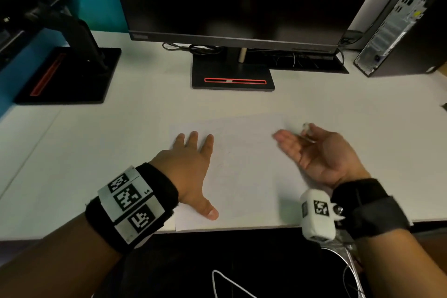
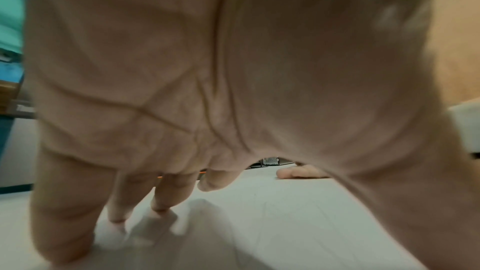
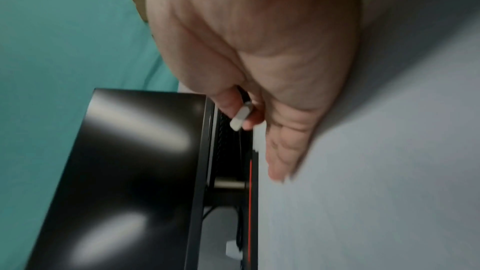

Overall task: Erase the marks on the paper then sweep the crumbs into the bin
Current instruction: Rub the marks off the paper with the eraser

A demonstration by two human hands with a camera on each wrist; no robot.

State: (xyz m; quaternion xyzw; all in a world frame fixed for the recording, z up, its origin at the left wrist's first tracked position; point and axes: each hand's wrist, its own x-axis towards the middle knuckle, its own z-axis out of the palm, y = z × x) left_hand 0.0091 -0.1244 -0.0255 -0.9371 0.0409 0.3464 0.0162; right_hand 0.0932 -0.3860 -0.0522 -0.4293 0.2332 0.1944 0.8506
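A white sheet of paper [image 1: 242, 164] lies on the white desk near its front edge; only very faint lines show on it. My left hand [image 1: 191, 167] lies flat on the sheet's left part, fingers spread and straight [image 2: 166, 194], pressing it down. My right hand [image 1: 321, 152] stands on its edge at the sheet's right side, palm facing left. Its thumb and forefinger pinch a small white eraser [image 3: 241, 117], also seen as the eraser [image 1: 306, 126] from above, while the other fingers [image 3: 283, 151] stretch out straight along the paper. No bin or crumbs can be made out.
A dark monitor [image 1: 229, 0] on a black stand base [image 1: 233, 77] sits behind the paper, with cables [image 1: 193, 48] under it. A second stand base [image 1: 67, 75] is at the back left, a computer tower [image 1: 406, 19] at the back right. The desk's front edge [image 1: 242, 228] runs just below the sheet.
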